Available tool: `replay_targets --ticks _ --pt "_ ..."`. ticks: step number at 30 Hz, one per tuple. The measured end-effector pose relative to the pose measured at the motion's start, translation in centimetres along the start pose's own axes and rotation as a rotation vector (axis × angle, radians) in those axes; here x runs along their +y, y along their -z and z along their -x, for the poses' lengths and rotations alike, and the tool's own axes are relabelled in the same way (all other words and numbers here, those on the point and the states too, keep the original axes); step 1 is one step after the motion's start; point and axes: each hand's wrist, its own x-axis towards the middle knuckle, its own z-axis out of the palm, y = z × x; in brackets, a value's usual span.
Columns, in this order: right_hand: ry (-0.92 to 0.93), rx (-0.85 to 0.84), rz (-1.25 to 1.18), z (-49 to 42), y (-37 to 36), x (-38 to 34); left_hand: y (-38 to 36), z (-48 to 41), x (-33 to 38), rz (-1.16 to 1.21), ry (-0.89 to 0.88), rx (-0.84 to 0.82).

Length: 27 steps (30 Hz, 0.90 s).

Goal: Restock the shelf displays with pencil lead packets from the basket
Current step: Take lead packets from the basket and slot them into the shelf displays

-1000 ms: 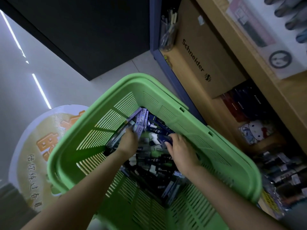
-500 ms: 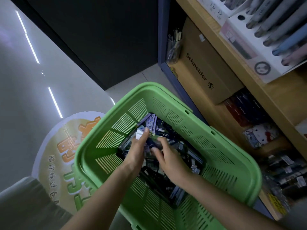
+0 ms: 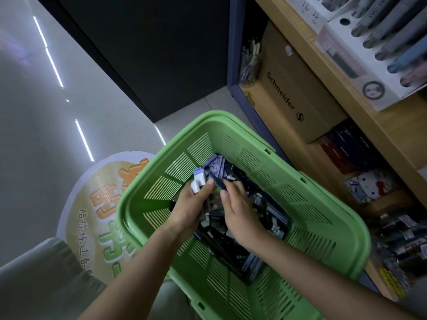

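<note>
Green basket [image 3: 261, 147], two hands [image 3: 190, 207] [image 3: 240, 217] on packets [image 3: 217, 167]

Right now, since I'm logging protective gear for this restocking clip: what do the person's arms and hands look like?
The left forearm and right forearm are bare to the frame edge, no sleeves showing. The left hand and right hand wear no gloves; no watch, bracelet or ring is visible.
</note>
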Motion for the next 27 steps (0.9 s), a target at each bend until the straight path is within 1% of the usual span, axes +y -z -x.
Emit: replay_targets --ticks 2,4,8,10,12,13,16,18,21,23,25,27 --pt "-0.002 -0.036 -0.036 0.0 -0.8 -0.2 -0.1 0.0 -0.2 -0.002 -0.007 -0.024" --pt "0.04 -0.055 -0.007 0.0 -1.0 -0.3 0.1 -0.1 -0.1 0.002 -0.006 -0.019" --pt "0.123 -0.119 0.044 0.2 -0.6 0.7 1.2 -0.3 0.3 -0.051 -0.011 0.083" --pt "0.077 -0.074 0.054 0.1 -0.4 2.2 1.5 -0.4 0.5 -0.117 -0.009 0.124" --pt "-0.006 -0.018 0.089 -0.1 -0.6 4.5 1.8 -0.4 0.7 -0.127 -0.004 0.142" --pt "-0.055 -0.052 0.133 -0.1 -0.8 5.7 2.0 -0.4 0.8 -0.109 0.004 0.145" --pt "-0.235 -0.317 0.226 0.4 -2.1 9.0 2.5 -0.6 0.9 -0.01 0.052 0.134" --pt "-0.305 -0.433 0.299 0.8 -3.1 9.7 2.8 -0.6 0.9 0.029 0.066 0.109" --pt "-0.259 -0.509 0.489 1.0 -4.4 9.8 2.8 -0.4 0.9 0.026 0.056 0.081" --pt "-0.236 -0.52 0.561 0.9 -5.0 9.8 2.8 -0.2 0.9 0.036 0.06 0.09" --pt "-0.246 -0.513 0.571 0.7 -5.2 9.7 2.8 0.0 1.0 0.033 0.067 0.092" --pt "-0.277 -0.529 0.526 0.6 -5.1 9.5 2.8 0.3 1.1 0.027 0.071 0.087"
